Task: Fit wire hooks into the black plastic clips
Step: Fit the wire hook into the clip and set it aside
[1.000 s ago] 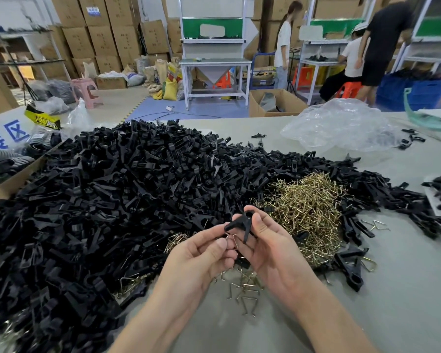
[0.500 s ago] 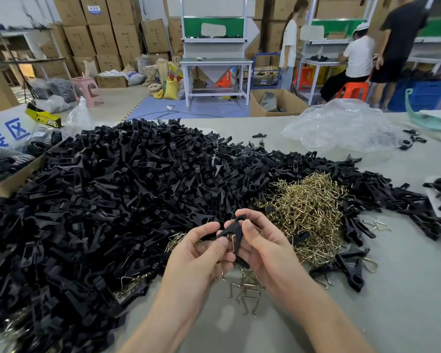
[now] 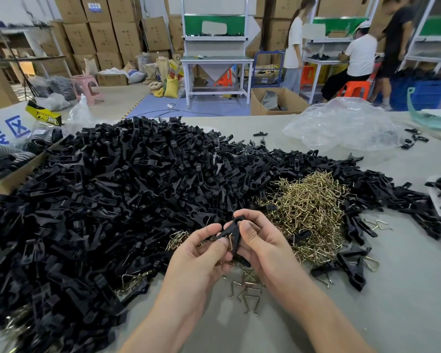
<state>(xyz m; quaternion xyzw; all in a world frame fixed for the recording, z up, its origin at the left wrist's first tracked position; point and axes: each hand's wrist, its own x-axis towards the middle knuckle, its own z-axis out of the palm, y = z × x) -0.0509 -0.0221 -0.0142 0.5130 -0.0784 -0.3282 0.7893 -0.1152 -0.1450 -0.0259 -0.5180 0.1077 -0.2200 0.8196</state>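
Note:
A black plastic clip [image 3: 235, 234] is pinched between my left hand [image 3: 201, 253] and my right hand [image 3: 261, 244], held just above the table near its front. A thin brass wire hook shows at the clip between my fingers, mostly hidden. A big heap of black clips [image 3: 117, 200] covers the left and middle of the table. To the right of my hands lies a mound of brass wire hooks [image 3: 308, 207]. Several loose hooks [image 3: 247, 291] lie under my wrists.
Finished clips with hooks [image 3: 351, 268] lie right of my right hand. A crumpled clear plastic bag [image 3: 341, 126] sits at the far right of the grey table [image 3: 392, 301]. A cardboard box [image 3: 8, 179] stands at the left edge. People work at benches behind.
The clip has turned in my fingers and come closer between both hands. My thumbs now press on it. My hands stay in the same spot.

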